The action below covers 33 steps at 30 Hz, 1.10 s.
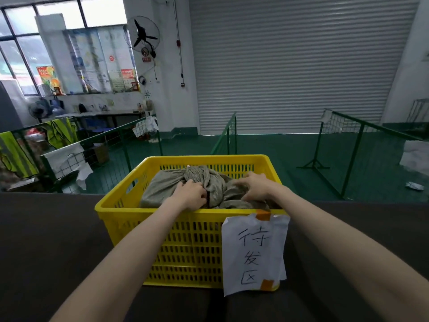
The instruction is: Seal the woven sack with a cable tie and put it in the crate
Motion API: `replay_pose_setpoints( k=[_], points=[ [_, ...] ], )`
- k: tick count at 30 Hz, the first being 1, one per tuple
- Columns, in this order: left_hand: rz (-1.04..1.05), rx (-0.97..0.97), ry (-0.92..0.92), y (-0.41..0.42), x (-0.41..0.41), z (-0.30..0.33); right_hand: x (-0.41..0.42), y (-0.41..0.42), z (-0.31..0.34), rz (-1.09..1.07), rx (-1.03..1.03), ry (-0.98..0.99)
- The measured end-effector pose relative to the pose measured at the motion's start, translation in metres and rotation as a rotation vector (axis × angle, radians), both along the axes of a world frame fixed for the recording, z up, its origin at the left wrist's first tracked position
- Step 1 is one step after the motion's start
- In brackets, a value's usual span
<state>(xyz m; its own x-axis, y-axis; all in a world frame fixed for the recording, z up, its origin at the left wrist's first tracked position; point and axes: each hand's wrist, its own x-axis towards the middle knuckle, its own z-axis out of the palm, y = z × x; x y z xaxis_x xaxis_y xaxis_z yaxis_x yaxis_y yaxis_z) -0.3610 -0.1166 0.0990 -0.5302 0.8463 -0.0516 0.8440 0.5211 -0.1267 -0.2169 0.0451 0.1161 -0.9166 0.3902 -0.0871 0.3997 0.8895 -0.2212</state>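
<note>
Room: green-painted floor [267, 147], a grey ribbed roller shutter [290, 66] filling the back wall, a black wall fan [144, 34] beside it, and windows with posters to the left.
Surface: a dark, matte, flat table [46, 240] spans the foreground; its far edge runs level behind the crate.
Crate: the yellow plastic crate [185, 252] is rectangular, with slotted, grid-like walls and a smooth solid rim; it stands on the table, near the middle.
Sack: the woven sack [162, 187] lies inside the crate, grey-green, coarse and creased, its neck bunched into a gathered knob [197, 173] that rises to about the height of the rim.
Tie: a thin dark strip [208, 198] shows at the gathered neck beside the left fingers; whether it is the cable tie is too small to tell.
Left hand: the left hand [190, 194] reaches over the near rim, fingers curled tight into the cloth at the neck.
Right hand: the right hand [253, 187] lies on the sack's right side, fingers bent and pinching folds of fabric.
Label: a white paper sheet [254, 252], curled at its edges, is fixed to the crate's front with orange tape [263, 214] at top and bottom; it bears three handwritten characters, 待发区.
Edges: green wire-mesh barriers [343, 135] stand on the floor left and right, with an open lane between them behind the crate.
Open room: bare tabletop lies on both sides of the crate.
</note>
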Motion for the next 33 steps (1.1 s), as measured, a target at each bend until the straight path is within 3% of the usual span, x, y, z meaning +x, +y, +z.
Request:
replay_pose_setpoints(
  k=[4, 8, 11, 14, 18, 26, 30, 33],
  points=[
    [0.059, -0.026, 0.038, 0.006, 0.008, -0.001, 0.010, 0.008, -0.020, -0.033, -0.235, -0.255],
    [0.176, 0.397, 0.113, 0.002, 0.015, -0.010, 0.010, 0.009, -0.020, -0.019, -0.185, -0.310],
    [0.025, 0.464, 0.249, 0.001, 0.015, -0.014, 0.009, 0.004, -0.013, 0.017, -0.128, -0.352],
    [-0.115, 0.335, 0.200, 0.004, 0.009, -0.016, 0.011, 0.003, -0.003, 0.076, -0.025, -0.248],
    [-0.056, 0.138, -0.054, 0.009, 0.000, -0.012, 0.024, 0.012, 0.001, 0.095, -0.050, 0.029],
    [0.174, -0.086, -0.295, 0.031, 0.012, -0.011, 0.043, 0.021, -0.024, -0.044, 0.100, -0.071],
    [0.145, -0.058, -0.261, 0.029, 0.009, -0.013, 0.039, 0.020, -0.021, -0.060, 0.038, -0.141],
    [0.061, 0.054, -0.133, 0.019, 0.015, -0.009, 0.043, 0.025, -0.022, -0.028, -0.015, -0.073]
  ],
)
